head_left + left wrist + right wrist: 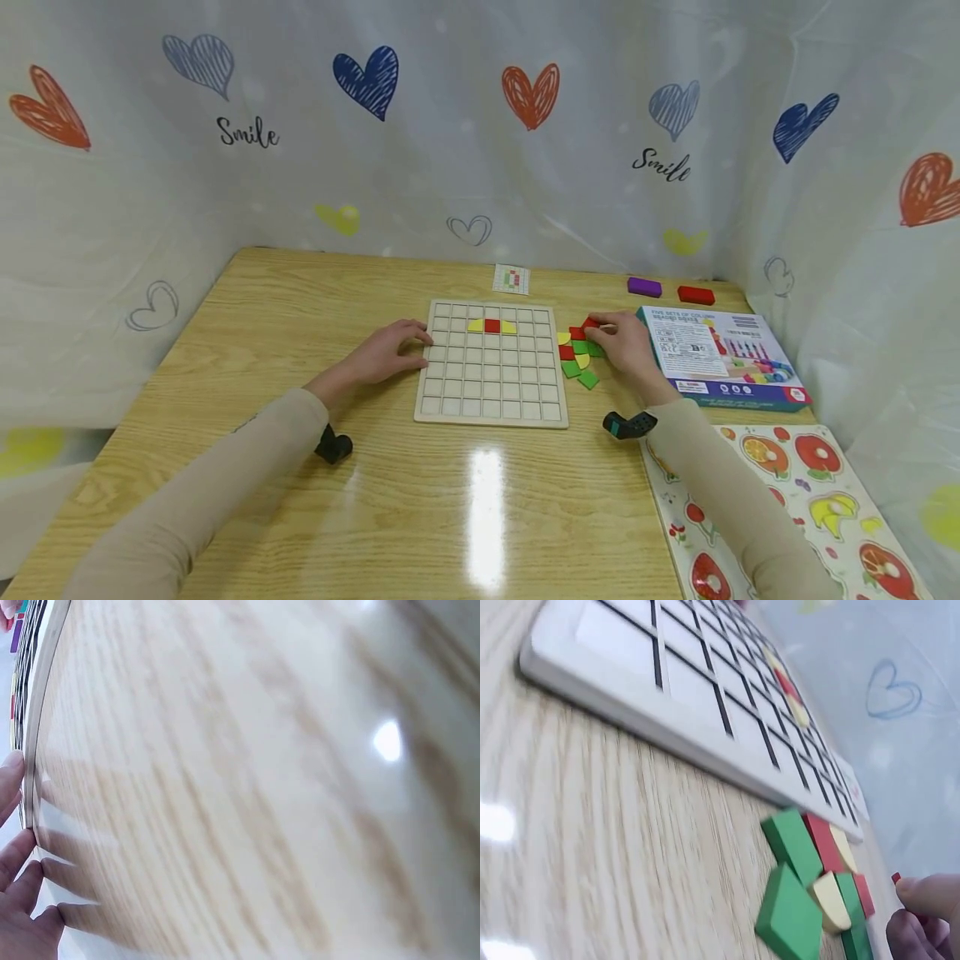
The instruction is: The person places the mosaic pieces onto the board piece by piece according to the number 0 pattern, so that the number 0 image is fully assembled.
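A wooden grid board (491, 371) lies in the middle of the table, with a red square (492, 326) between two yellow quarter-round tiles in an upper row. My left hand (386, 352) rests its fingertips and thumb against the board's left edge; in the left wrist view the fingers (28, 885) touch that edge and the tabletop. Right of the board, my right hand (626, 346) is over a loose pile of red, green and yellow tiles (581, 347). The right wrist view shows a small red tile (897, 878) pinched at its fingertips, mostly hidden.
A small pattern card (512, 279) lies behind the board. Purple (645, 287) and red (696, 296) blocks lie at the back right. Nearer are a boxed bead set (723, 358) and a fruit puzzle board (795, 500), partly under my right forearm. Heart-printed curtains enclose the table.
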`<action>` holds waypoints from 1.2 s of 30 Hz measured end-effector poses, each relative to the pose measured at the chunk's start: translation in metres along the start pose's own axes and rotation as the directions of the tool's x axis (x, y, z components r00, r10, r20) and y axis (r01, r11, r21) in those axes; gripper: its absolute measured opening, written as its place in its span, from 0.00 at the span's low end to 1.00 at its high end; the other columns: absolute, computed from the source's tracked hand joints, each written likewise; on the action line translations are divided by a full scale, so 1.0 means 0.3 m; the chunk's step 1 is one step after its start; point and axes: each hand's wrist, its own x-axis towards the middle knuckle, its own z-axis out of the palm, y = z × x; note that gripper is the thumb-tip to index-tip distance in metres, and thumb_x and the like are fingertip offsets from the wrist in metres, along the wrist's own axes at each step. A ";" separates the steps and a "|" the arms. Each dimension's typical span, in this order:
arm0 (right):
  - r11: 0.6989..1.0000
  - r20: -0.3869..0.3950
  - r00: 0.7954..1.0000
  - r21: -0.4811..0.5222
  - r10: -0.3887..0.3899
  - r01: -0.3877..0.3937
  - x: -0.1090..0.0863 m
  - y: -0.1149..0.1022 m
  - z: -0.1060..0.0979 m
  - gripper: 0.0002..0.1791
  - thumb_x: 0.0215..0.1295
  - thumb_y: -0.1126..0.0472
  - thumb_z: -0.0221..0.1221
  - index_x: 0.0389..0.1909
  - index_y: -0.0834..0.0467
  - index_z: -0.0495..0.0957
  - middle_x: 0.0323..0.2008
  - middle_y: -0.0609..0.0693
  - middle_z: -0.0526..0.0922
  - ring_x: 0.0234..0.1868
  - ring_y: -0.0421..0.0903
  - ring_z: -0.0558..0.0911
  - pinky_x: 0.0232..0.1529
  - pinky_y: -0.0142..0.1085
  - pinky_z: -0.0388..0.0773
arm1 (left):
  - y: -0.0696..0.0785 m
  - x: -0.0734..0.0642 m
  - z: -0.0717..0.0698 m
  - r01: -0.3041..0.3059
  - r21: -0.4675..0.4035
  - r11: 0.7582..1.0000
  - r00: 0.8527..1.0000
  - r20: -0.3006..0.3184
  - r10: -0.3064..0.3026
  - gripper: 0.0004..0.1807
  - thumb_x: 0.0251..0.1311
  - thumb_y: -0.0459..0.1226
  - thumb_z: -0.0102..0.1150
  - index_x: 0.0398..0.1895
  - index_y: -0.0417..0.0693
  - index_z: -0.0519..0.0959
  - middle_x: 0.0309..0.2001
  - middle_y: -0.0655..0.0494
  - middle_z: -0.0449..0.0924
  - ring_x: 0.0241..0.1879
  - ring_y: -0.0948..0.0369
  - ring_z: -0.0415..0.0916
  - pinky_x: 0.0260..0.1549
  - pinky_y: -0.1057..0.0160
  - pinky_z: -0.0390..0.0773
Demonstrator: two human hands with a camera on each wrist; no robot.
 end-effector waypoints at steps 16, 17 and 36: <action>0.987 0.155 0.987 0.160 -0.040 0.015 -0.082 -0.187 0.104 0.22 0.71 0.58 0.58 0.63 0.57 0.75 0.59 0.60 0.72 0.54 0.54 0.77 0.52 0.46 0.75 | -0.003 0.001 0.001 0.005 -0.018 1.000 1.000 0.013 -0.005 0.19 0.64 0.40 0.63 0.55 0.44 0.78 0.68 0.41 0.64 0.71 0.43 0.55 0.68 0.43 0.57; 0.987 0.159 0.986 0.162 -0.046 0.020 -0.082 -0.195 0.114 0.21 0.71 0.58 0.59 0.63 0.56 0.76 0.59 0.59 0.73 0.53 0.53 0.77 0.52 0.46 0.75 | -0.003 0.000 0.001 0.003 -0.017 1.000 1.000 0.013 -0.003 0.19 0.64 0.40 0.64 0.55 0.44 0.78 0.68 0.40 0.64 0.71 0.43 0.55 0.67 0.43 0.57; 0.983 0.122 0.977 0.070 -0.177 0.169 -0.028 -0.250 0.228 0.17 0.68 0.61 0.61 0.56 0.58 0.81 0.53 0.56 0.78 0.52 0.53 0.79 0.53 0.46 0.76 | -0.007 0.001 0.001 -0.007 -0.013 1.000 1.000 0.002 0.007 0.19 0.63 0.39 0.64 0.55 0.43 0.78 0.68 0.40 0.64 0.69 0.42 0.58 0.66 0.43 0.59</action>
